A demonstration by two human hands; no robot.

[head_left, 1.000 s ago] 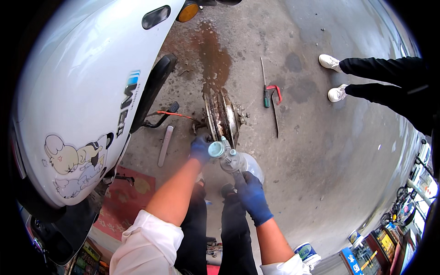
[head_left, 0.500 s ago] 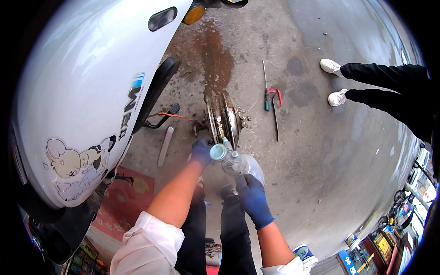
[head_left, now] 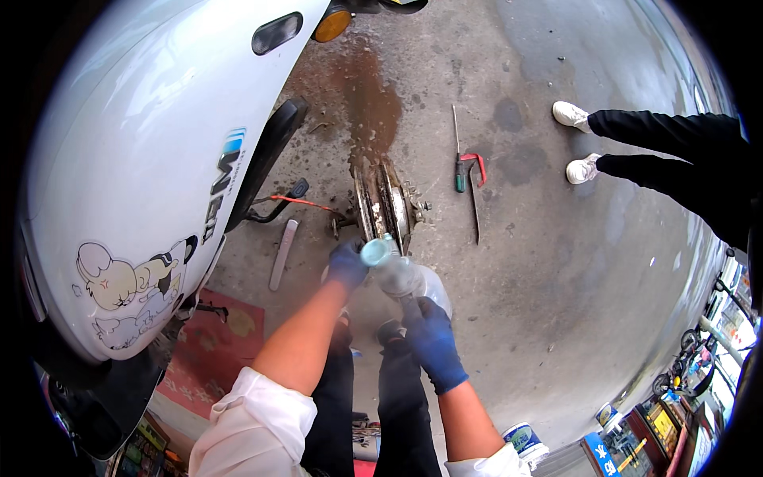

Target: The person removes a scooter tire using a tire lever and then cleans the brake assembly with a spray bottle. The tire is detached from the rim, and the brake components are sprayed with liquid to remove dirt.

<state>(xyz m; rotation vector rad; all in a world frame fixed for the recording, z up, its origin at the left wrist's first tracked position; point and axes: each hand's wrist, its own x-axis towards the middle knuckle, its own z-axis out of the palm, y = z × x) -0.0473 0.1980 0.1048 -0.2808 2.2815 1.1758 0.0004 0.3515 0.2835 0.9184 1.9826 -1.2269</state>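
Note:
A dirty, rusty metal wheel rim (head_left: 381,203) with a hub stands on the concrete in front of me, wet brown ground beyond it. My left hand (head_left: 346,264), in a blue glove, is closed at the rim's near left edge; its fingertips are partly hidden. My right hand (head_left: 435,338), gloved in blue too, grips the handle of a clear pump spray bottle (head_left: 435,292) with a pale green round knob (head_left: 375,253). Its nozzle points at the near part of the rim, and hazy mist hangs around the bottle.
A white vehicle body (head_left: 151,159) fills the left side. A screwdriver (head_left: 459,171), a red-handled tool (head_left: 476,171) and a pale flat strip (head_left: 283,254) lie on the floor. Another person's legs (head_left: 660,127) stand at right. A red mat (head_left: 214,342) and a bucket (head_left: 523,440) are nearer.
The spray bottle and my right hand have shifted slightly left. The bottle's top looks hazier now. My left hand stays at the rim.

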